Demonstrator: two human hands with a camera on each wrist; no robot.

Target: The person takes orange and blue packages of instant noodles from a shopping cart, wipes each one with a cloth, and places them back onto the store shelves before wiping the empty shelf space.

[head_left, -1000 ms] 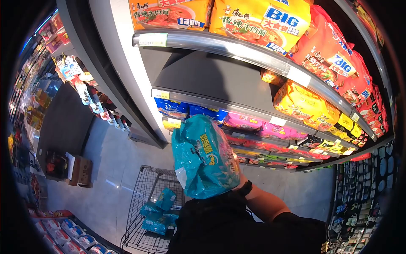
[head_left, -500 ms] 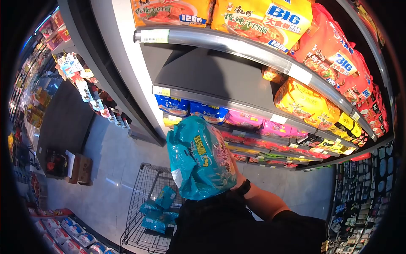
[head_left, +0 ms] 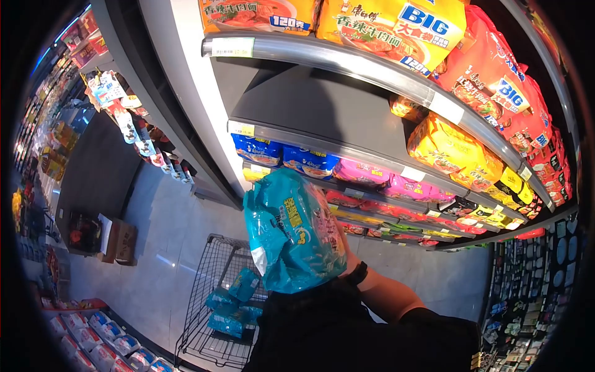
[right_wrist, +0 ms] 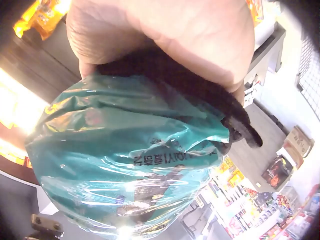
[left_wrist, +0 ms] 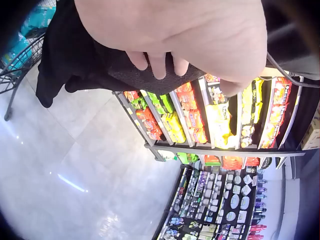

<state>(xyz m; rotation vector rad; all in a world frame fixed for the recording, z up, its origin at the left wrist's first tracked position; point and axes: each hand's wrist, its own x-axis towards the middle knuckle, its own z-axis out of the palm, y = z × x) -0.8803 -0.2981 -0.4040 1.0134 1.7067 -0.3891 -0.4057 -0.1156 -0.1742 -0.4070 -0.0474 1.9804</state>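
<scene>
My right hand (head_left: pixel 349 248) grips a large teal multipack of instant noodles (head_left: pixel 291 235) from its right side, in front of my body. In the right wrist view, the base of my right hand (right_wrist: pixel 165 35) shows at the top, above the shiny wrapper (right_wrist: pixel 130 135), and its fingers are mostly hidden. My left hand (left_wrist: pixel 185 35) appears only in the left wrist view, holding nothing, its fingers loosely bent in front of my black clothing. Several more teal packs (head_left: pixel 243 284) lie in the wire shopping cart (head_left: pixel 198 310) below and left of the held pack.
Curved shelves hold orange noodle packs (head_left: pixel 390 31), red ones (head_left: pixel 489 80), blue ones (head_left: pixel 255 150) and pink ones (head_left: pixel 362 172). A bare stretch of dark shelf (head_left: pixel 291 102) lies between them. A cardboard box (head_left: pixel 118 242) sits at left, and a display of white-topped packs (head_left: pixel 93 341) at lower left.
The held noodle pack has shifted slightly left and turned a little in my right hand's grip. The shelves sit slightly farther right and lower in the head view.
</scene>
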